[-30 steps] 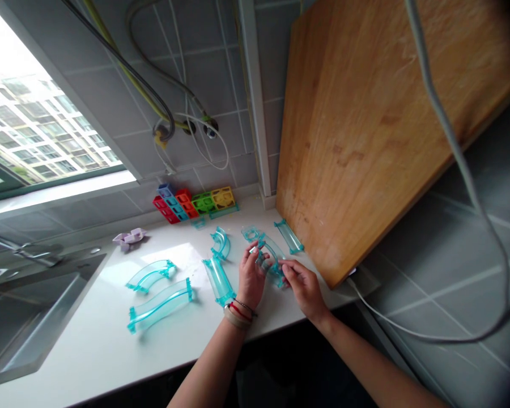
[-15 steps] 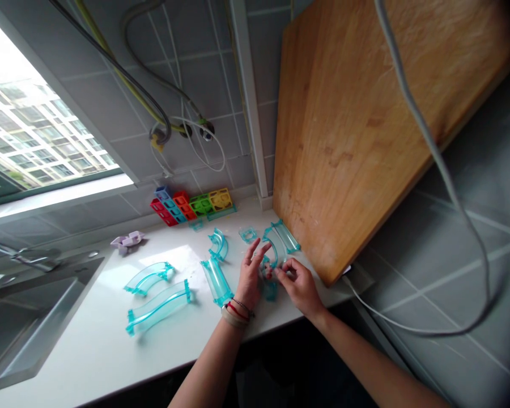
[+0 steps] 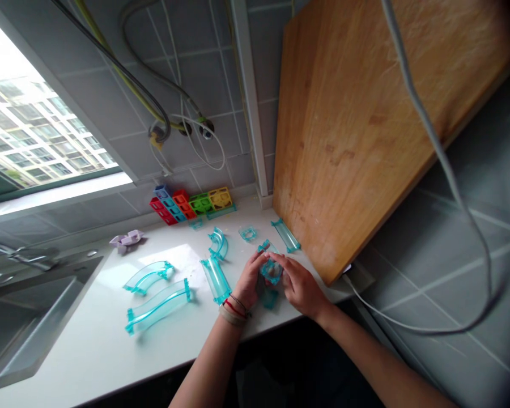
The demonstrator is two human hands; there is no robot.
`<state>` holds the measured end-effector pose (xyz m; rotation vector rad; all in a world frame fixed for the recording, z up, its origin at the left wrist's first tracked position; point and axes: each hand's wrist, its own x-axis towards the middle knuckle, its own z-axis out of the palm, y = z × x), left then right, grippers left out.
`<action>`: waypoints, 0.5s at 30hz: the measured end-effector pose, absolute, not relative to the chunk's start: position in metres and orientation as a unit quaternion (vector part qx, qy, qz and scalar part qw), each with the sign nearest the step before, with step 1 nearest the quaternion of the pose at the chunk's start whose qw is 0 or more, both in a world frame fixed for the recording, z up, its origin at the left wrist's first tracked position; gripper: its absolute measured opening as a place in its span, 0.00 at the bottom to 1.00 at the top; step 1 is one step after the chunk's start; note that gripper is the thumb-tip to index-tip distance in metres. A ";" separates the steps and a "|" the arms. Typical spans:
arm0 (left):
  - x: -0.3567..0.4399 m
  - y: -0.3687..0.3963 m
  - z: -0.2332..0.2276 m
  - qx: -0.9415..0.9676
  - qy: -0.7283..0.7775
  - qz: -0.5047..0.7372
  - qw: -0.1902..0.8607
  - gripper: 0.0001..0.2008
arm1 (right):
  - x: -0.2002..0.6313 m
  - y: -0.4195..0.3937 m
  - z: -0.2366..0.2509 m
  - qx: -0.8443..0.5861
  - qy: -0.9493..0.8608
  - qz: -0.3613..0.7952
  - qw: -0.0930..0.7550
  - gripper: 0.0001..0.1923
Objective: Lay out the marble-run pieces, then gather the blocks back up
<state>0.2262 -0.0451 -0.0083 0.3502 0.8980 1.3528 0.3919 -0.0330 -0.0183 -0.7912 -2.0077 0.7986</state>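
Now drawn together: left hand and right hand, fingertips pinching teal track piece above white counter, apparently joining parts.

A small translucent teal track piece sits pinched between the left hand and the right hand, raised just above the white surface near its front edge. It is clear, blue-green plastic, short and curved, with raised side rails; fingers cover much of it, so its full shape cannot be told. A second small teal piece lies just below it, between the two wrists, partly hidden and apparently resting on the surface.
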 end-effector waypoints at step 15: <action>0.229 -0.048 -0.001 0.196 0.412 0.625 0.633 0.24 | 0.411 -0.023 0.029 -0.288 -0.873 0.246 0.308 0.23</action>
